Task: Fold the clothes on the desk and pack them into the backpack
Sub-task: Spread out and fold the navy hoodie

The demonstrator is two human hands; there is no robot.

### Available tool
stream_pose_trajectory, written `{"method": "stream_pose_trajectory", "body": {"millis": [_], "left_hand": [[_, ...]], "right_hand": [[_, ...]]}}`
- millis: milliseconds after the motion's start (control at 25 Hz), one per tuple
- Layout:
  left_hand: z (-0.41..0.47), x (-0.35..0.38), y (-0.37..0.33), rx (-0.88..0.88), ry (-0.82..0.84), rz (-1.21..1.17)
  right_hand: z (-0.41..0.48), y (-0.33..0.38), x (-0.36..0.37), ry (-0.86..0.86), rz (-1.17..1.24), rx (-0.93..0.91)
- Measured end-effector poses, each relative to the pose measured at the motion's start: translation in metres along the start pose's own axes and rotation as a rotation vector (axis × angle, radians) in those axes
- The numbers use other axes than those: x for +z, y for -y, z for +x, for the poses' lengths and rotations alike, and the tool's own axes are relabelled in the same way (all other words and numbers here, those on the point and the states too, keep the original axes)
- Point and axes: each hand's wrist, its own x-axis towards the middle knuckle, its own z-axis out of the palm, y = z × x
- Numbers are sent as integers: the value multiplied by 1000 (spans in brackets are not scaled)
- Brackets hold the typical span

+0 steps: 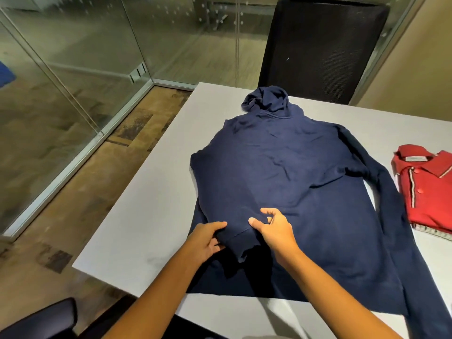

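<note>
A navy hoodie (281, 167) lay flat on the white desk (146, 192), hood at the far side, one sleeve folded across its body. The left hand (208, 238) pinched that sleeve's cuff (238, 243), thumb on top, fingers curled under. The right hand (275, 228) pressed its thumb on the sleeve just beside, fingers half curled; whether they gripped cloth could not be told. A folded red polo (428, 192) lay further right.
</note>
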Motion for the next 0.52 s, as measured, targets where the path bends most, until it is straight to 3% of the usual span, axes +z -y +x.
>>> {"method": "stream_pose_trajectory", "body": {"millis": [80, 200, 320, 400, 520], "left_hand": [[-7, -6, 1, 162, -62, 57], [-21, -26, 6, 450, -245, 362], [-22, -52, 32, 339, -376, 450], [-22, -61, 56, 208, -338, 389], [-24, -68, 75, 198, -315, 428]], "right_hand": [[-6, -2, -3, 29, 6, -16], [-20, -13, -1, 105, -16, -56], [-30, -45, 19, 164, -238, -8], [-31, -66, 31, 218, -356, 30], [-28, -77, 36, 228, -333, 3]]}}
